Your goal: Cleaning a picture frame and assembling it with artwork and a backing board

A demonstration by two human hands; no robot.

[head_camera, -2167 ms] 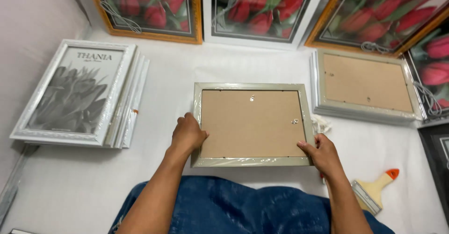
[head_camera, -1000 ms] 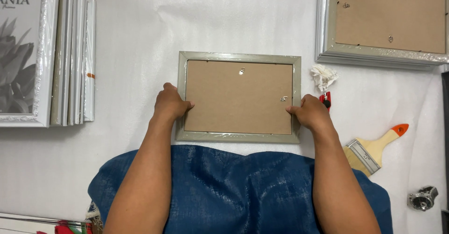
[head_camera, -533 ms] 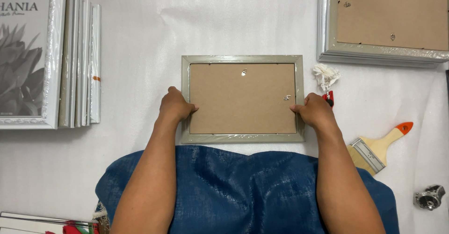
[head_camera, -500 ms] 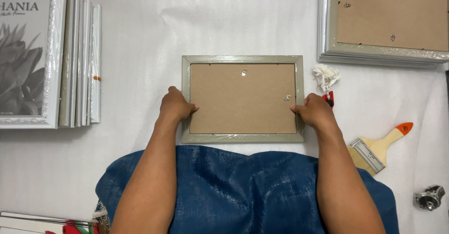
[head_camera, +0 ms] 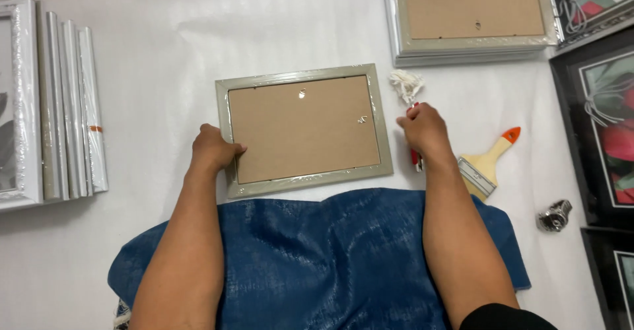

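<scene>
Right hand (head_camera: 424, 131) has left the frame (head_camera: 304, 130); left hand (head_camera: 212, 149) still grips it.

Paintbrush (head_camera: 487, 163) right; frame stack (head_camera: 63, 109) left; metal knob (head_camera: 553, 216); blue cloth (head_camera: 317, 257).

A picture frame (head_camera: 304, 131) lies face down at the centre of the worktop (head_camera: 158, 59), the left hand (head_camera: 212, 149) on its left edge and the right hand (head_camera: 426, 131) just beside its right edge, over a small tool (head_camera: 416, 160). A paintbrush (head_camera: 487, 164) lies right of that hand, a stack of frames (head_camera: 472, 16) behind it. More frames (head_camera: 63, 115) stand on edge at far left.
</scene>
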